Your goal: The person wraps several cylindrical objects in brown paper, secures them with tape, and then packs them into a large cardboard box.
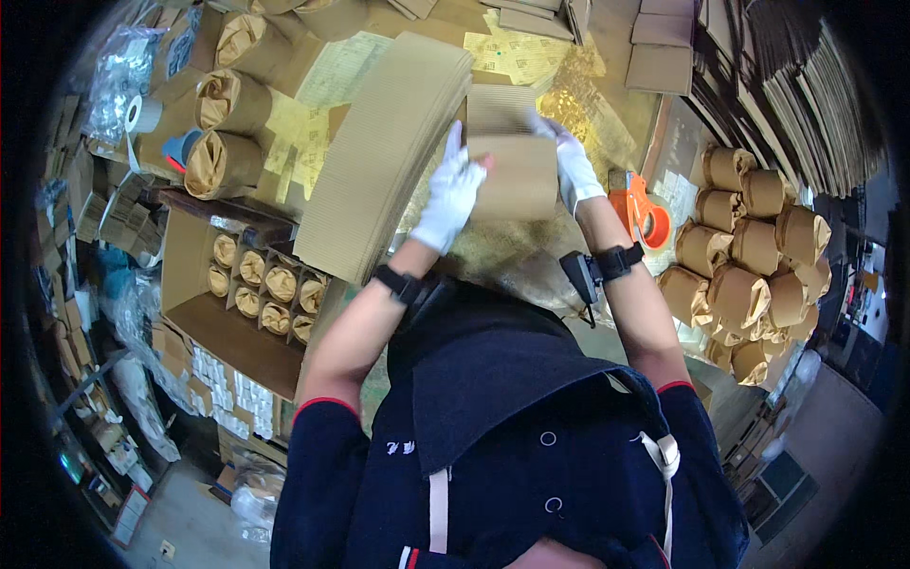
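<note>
Both my hands wear white gloves. Between them, over the worktable, is a brown cardboard piece (517, 185) with a smooth face. A ribbed corrugated sheet (500, 106) shows just beyond it; whether the two are joined I cannot tell. My left hand (447, 194) grips the left edge of the cardboard piece, its thumb side on the face and its index finger pointing away from me. My right hand (573, 169) holds the right edge, its fingertips blurred at the far corner. Left of my left hand lies a long stack of corrugated sheets (389, 156).
An orange tape dispenser (645, 211) lies right of my right hand. Paper-wrapped cylinders (754, 247) are piled at the right, below stacked cardboard (806, 95). A divided carton (242, 332) with wrapped rolls stands at the left. More wrapped cylinders (227, 163) stand far left, near a blue tape dispenser (180, 147).
</note>
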The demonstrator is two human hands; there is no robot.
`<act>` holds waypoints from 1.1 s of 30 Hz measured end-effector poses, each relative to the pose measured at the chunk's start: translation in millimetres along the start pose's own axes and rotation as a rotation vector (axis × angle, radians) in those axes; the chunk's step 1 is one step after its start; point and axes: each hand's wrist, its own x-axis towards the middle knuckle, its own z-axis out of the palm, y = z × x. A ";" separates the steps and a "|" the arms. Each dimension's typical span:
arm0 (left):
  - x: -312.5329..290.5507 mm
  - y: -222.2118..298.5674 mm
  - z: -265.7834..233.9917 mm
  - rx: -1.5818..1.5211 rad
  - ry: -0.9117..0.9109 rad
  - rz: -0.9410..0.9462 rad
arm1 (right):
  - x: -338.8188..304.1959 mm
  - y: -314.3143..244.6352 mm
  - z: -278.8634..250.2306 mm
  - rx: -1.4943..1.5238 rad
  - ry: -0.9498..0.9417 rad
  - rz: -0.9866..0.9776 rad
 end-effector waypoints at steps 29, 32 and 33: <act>-54.7 52.8 40.4 1.146 -0.378 0.197 | -95.8 66.1 -171.8 -1.331 0.463 -0.309; -60.4 49.0 38.6 1.137 -0.387 0.212 | -135.7 37.2 -176.6 0.172 0.025 0.062; -60.6 46.0 35.1 1.116 -0.368 0.229 | -158.3 18.0 -161.9 0.339 -0.074 0.022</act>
